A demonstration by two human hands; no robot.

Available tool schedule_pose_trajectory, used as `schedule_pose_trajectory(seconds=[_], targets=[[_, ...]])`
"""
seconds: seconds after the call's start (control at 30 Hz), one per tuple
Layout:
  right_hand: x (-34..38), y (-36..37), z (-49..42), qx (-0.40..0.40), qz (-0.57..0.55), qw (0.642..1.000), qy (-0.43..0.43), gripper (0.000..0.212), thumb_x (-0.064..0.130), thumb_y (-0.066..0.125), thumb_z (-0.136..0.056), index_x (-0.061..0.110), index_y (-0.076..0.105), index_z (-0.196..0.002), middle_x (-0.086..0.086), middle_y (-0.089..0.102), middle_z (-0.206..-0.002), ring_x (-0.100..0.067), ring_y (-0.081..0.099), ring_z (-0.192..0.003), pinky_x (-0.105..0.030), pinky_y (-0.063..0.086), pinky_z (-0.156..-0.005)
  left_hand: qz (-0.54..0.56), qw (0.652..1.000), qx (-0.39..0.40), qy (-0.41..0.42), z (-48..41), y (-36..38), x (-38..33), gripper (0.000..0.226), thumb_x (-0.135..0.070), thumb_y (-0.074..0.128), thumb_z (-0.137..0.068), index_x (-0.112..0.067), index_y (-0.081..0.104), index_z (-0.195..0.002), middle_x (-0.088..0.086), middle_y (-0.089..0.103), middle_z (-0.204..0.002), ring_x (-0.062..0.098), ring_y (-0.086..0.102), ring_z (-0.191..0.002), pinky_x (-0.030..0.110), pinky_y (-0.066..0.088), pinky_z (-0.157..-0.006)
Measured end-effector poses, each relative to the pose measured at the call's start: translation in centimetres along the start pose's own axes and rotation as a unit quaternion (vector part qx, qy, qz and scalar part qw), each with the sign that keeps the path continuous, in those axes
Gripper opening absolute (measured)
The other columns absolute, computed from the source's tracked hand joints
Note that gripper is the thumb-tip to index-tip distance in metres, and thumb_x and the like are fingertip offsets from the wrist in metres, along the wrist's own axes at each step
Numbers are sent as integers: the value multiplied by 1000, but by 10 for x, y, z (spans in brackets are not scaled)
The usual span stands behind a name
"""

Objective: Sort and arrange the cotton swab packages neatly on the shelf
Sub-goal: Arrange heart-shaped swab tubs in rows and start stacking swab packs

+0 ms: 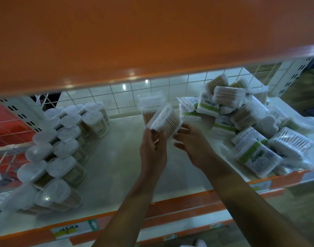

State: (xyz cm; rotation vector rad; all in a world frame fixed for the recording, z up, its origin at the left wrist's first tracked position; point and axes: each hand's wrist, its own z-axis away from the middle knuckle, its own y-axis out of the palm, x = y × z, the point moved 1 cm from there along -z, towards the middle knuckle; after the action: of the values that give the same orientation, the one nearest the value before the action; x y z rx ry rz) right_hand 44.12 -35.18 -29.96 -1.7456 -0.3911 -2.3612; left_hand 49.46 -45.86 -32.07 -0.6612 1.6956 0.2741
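At the left of the shelf [117,163], lidded tubs of swabs [67,148] stand in rows running near to far. In the middle, the left grip [153,148] grasps cotton swab packages [164,120], lifted above the shelf. The right grip [193,147] sits just beside them, fingers loosely spread; I cannot tell whether it holds them. A loose heap of packages [250,122] lies at the right.
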Motion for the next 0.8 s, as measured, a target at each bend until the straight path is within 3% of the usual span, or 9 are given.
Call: schedule_pose_trajectory(seconds=[0.1,0.2,0.3,0.43,0.5,0.67,0.8], targets=[[-2,2,-8,-67,93,992,-54,51,15,66,-85,14,45,-131,0,58,-120,-15,62,-100,-29,52,-82,-33,999,-7,-12,-14,-5,8,19,-11,54,-94,-7,56,-112,0,63,-101,9,61,-85,17,48,-68],[-2,5,-16,-75,214,967,-112,41,27,67,-85,16,57,-122,2,63,-115,-8,64,-93,-33,53,-88,-83,996,-9,-10,-29,-10,17,16,-13,52,-95,-10,58,-109,-4,63,-97,13,61,-85,19,46,-66],[-4,11,-25,-85,261,953,-129,41,26,66,-87,13,55,-124,1,64,-111,-9,63,-89,-27,52,-84,-153,988,-2,9,-41,-14,24,23,-15,50,-96,-9,59,-117,-4,61,-106,8,57,-91,7,42,-66],[-11,21,-40,-96,343,923,-147,38,27,64,-87,8,57,-119,-9,67,-107,-22,65,-93,-41,52,-84,-207,978,-4,21,-53,-14,34,29,-15,61,-89,-6,59,-117,10,63,-110,19,61,-97,33,52,-82],[-16,24,-47,-102,384,905,-150,35,32,63,-86,8,60,-112,-10,67,-106,-25,64,-94,-40,51,-82,-232,973,3,19,-56,-14,37,38,-14,68,-84,-4,57,-119,12,61,-112,23,59,-100,39,52,-86],[-21,24,-57,-127,434,877,-163,30,28,64,-85,8,59,-107,-11,64,-106,-28,59,-99,-33,42,-78,-254,967,-1,13,-54,-13,39,51,-19,72,-81,-8,54,-127,11,54,-116,25,57,-103,35,49,-89],[-21,26,-59,-118,423,883,-165,47,24,66,-84,6,48,-124,-13,63,-113,-30,58,-104,-34,43,-80,-272,962,11,3,-57,-11,42,50,-23,68,-83,-12,53,-129,10,63,-113,28,61,-101,34,48,-85]])
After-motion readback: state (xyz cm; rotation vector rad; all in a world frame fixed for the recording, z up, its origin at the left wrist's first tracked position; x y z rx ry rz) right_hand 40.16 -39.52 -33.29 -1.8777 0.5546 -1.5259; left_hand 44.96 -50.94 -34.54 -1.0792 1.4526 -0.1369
